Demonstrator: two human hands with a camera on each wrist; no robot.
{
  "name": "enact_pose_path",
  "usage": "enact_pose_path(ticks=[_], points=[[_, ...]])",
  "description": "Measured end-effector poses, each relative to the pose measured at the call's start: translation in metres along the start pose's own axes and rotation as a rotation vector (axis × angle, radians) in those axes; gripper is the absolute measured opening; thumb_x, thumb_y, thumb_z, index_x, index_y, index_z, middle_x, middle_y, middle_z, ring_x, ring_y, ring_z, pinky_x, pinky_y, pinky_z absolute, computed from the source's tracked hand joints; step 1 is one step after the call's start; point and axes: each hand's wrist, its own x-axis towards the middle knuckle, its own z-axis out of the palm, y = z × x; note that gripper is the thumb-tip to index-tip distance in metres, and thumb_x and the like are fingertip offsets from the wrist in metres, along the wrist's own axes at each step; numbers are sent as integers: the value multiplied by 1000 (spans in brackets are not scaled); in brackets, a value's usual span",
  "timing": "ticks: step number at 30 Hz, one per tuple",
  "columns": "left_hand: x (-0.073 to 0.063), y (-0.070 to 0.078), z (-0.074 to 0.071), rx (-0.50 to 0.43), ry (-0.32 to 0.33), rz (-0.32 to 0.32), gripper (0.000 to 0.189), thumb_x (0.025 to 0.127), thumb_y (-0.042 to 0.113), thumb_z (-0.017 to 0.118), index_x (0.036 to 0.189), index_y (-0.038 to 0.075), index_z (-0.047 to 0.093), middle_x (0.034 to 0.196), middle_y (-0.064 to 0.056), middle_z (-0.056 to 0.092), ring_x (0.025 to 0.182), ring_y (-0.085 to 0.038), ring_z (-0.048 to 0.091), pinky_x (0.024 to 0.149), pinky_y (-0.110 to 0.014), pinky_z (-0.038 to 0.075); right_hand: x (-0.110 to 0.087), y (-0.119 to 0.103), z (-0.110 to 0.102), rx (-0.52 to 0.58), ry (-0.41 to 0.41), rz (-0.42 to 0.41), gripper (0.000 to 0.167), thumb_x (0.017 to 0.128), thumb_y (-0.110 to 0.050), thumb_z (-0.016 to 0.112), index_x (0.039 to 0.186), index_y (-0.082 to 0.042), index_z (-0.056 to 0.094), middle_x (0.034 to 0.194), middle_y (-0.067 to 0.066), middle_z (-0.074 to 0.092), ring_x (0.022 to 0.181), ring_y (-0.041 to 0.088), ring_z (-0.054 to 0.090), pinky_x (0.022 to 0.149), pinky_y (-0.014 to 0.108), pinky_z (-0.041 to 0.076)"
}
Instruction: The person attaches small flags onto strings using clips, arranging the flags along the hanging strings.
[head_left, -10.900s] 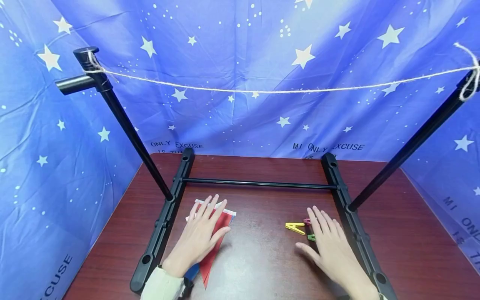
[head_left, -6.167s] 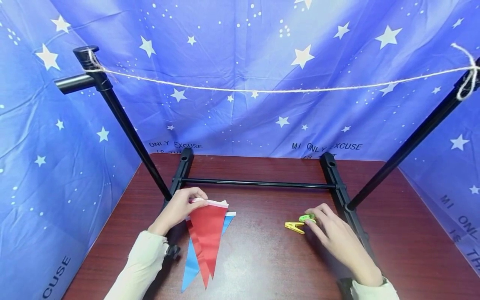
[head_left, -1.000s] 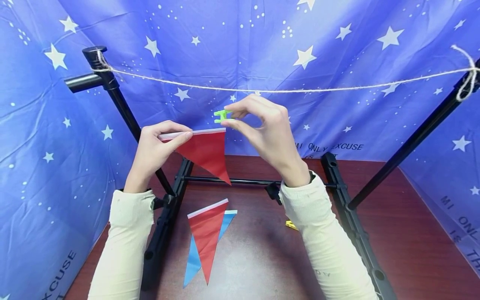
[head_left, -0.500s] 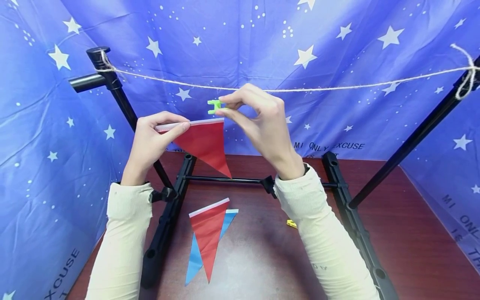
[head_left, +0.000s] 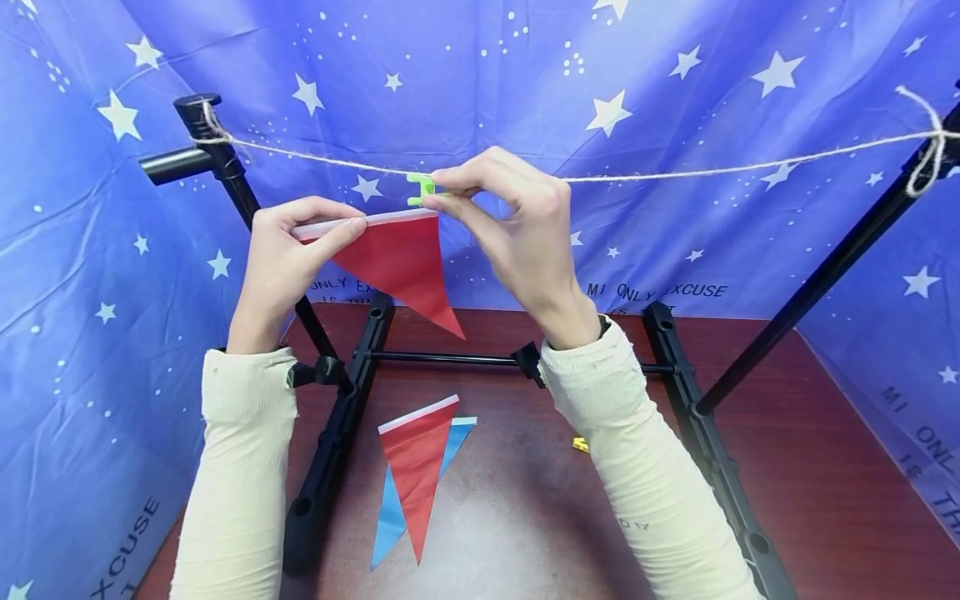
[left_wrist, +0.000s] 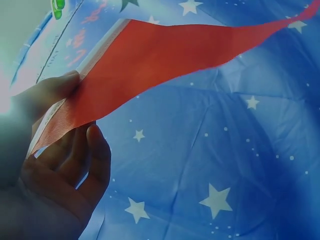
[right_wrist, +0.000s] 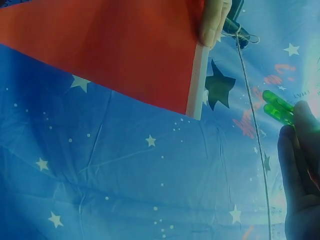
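My left hand (head_left: 279, 271) pinches a red triangular pennant (head_left: 405, 258) by its white top band, near the left end. The pennant's tip hangs down to the right. Between thumb and fingertips of my right hand (head_left: 528, 229) is a green clothespin (head_left: 423, 191), just above the pennant's right top corner and apart from the band. In the head view the clothespin overlaps the white string (head_left: 637, 177), part of which my right hand hides. The right wrist view shows the string (right_wrist: 256, 127) running between the pennant (right_wrist: 125, 55) and the clothespin (right_wrist: 279, 107).
The string spans two black posts (head_left: 817, 275) of a frame with a low crossbar (head_left: 442, 358). On the table (head_left: 525, 500) another red pennant (head_left: 416, 467) lies over a blue one (head_left: 387, 525). My right sleeve partly covers a yellow clothespin (head_left: 581, 444). A starry blue curtain (head_left: 480, 92) hangs behind.
Over the last second both hands rise and shift left, bringing the pennant and clothespin up towards the string. Earlier, the left hand took the pennant from the pile and the right picked up the green clothespin.
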Motion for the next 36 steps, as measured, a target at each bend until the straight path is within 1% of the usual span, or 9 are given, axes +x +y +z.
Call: enact_pose_path(ticks=[4, 10, 15, 18, 26, 36], points=[[5, 1, -1, -10, 3, 15, 23, 88, 22, 77, 104, 6, 77, 91, 3, 74, 84, -17, 72, 75, -21, 57, 2, 3, 3, 2, 15, -3, 14, 82, -9, 80, 90, 2, 77, 85, 13, 75, 75, 16, 69, 70, 24, 54], [10, 3, -1, -12, 5, 27, 23, 88, 22, 76, 105, 6, 77, 94, 3, 74, 87, -17, 72, 77, -21, 57, 5, 7, 9, -4, 28, -16, 16, 83, -11, 80, 91, 2, 77, 83, 13, 74, 74, 15, 68, 70, 23, 54], [13, 4, -2, -14, 13, 28, 23, 88, 22, 76, 106, 6, 77, 94, 3, 74, 87, -17, 71, 78, -21, 56, 8, 10, 14, 22, 23, -7, 16, 84, -11, 79, 92, 3, 77, 85, 13, 74, 74, 15, 67, 72, 23, 54], [14, 4, -3, -18, 13, 35, 23, 88, 21, 76, 106, 6, 77, 94, 4, 74, 87, -17, 71, 78, -21, 56, 9, 11, 18, 25, 21, 10, 16, 84, -10, 79, 92, 3, 77, 86, 13, 75, 75, 15, 68, 73, 23, 54], [16, 4, -3, -36, 18, 59, 21, 88, 17, 76, 104, 4, 77, 94, 3, 74, 86, -17, 71, 77, -21, 56, 8, 14, 24, -11, -2, 78, 15, 84, -10, 79, 93, 1, 78, 83, 12, 74, 74, 14, 68, 73, 22, 54], [19, 9, -3, -14, 27, 70, 22, 88, 18, 76, 104, 4, 77, 95, 4, 74, 87, -14, 72, 79, -20, 56, 12, 12, 29, -55, -33, 136, 16, 84, -12, 79, 95, 0, 78, 84, 10, 74, 76, 14, 70, 76, 20, 53]])
